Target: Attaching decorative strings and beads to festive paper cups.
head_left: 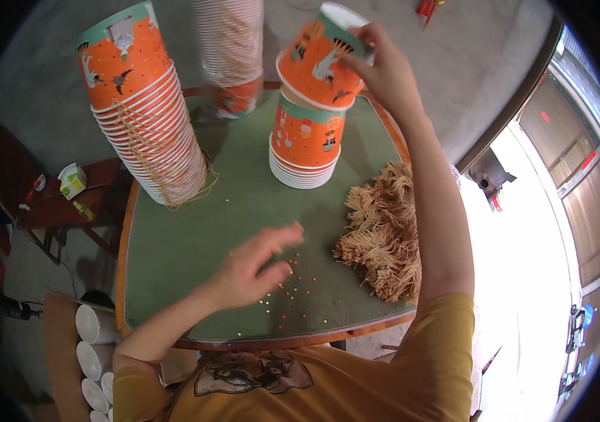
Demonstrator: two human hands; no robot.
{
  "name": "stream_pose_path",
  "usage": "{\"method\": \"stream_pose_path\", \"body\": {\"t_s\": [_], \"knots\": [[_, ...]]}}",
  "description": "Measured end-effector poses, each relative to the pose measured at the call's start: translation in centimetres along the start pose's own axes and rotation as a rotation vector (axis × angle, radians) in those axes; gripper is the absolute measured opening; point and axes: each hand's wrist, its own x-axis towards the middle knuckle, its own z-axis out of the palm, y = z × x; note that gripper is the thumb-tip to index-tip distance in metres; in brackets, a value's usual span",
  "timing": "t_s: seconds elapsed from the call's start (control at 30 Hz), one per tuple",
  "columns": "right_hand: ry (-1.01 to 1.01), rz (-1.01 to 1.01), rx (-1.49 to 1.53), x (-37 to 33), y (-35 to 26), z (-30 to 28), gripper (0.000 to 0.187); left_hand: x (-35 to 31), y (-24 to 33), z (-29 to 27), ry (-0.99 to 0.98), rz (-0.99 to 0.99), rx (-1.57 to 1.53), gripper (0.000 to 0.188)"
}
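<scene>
My right hand grips an orange and green paper bucket by its narrow upper end. The bucket is tilted, wide rim down, over a short stack of upside-down paper buckets at the far middle of the table; whether the two touch I cannot tell. Above the middle of the table my left hand is slightly blurred, fingers stretched apart and nothing in it. Small red and pale round bits lie scattered beneath and beside it. A heap of tan string bundles lies by my right forearm.
A tall leaning bucket stack draped with loose strings stands at the left. Behind, another tall stack looks wrapped in clear plastic. The green tabletop has a wooden edge. White-ended rolls or cups sit low left, near a small wooden stool.
</scene>
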Motion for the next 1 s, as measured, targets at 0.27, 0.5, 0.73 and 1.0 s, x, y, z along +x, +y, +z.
{"method": "stream_pose_path", "body": {"t_s": [0.27,0.5,0.73,1.0], "knots": [[0.372,0.447,0.853,-12.7,-7.1,-3.1,0.04,5.5,1.8,-1.5,0.394,0.228,0.522,0.077],[-0.244,0.667,0.322,-23.5,-4.3,-3.8,0.016,1.3,1.6,0.0,0.216,0.009,0.506,0.048],[-0.564,0.352,-0.018,-26.4,0.9,-6.8,0.01,-0.1,2.1,-0.7,-0.031,-0.011,0.767,0.045],[-0.635,0.259,-0.077,-28.3,1.5,-4.8,0.007,0.4,1.7,0.8,-0.1,0.09,0.904,0.048]]}}
